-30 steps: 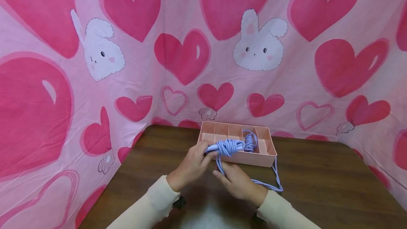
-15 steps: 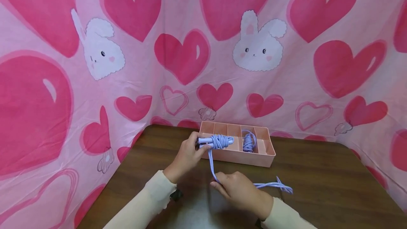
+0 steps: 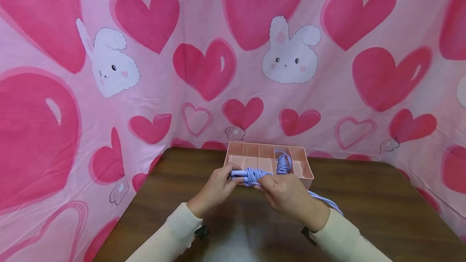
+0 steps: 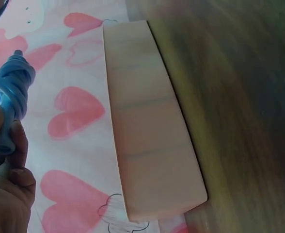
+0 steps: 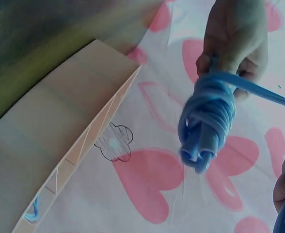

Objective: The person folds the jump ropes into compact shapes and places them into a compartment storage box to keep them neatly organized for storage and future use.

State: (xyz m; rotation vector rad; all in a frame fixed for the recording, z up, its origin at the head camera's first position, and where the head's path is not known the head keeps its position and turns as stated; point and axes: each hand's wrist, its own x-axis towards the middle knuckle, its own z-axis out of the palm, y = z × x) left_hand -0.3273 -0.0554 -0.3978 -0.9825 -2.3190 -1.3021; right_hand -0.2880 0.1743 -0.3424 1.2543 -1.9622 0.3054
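My left hand [image 3: 214,185] holds a lilac-blue jump rope [image 3: 253,176] by its two tube-like handles. Cord is wound in several turns around those handles, in front of the pink divided box. In the head view my right hand [image 3: 291,197] is at the bundle's right end, fingers curled on the cord, covering part of the bundle. A taut strand [image 5: 263,91] runs from the windings towards the right hand in the right wrist view. A loose cord length [image 3: 327,200] trails on the right. The left wrist view shows thumb and fingers pinching the handles [image 4: 6,138].
Behind the hands stands the pink box [image 3: 308,180] with several compartments. A second wound blue cord [image 3: 283,164] lies in one of them. The brown table [image 3: 364,193] extends to both sides, and a pink heart-patterned cloth [image 3: 204,11] hangs behind it.
The right hand first drew the cord down below the bundle, then came up to its right end. The left hand shifted left and keeps holding the handles. The trailing cord moved too.
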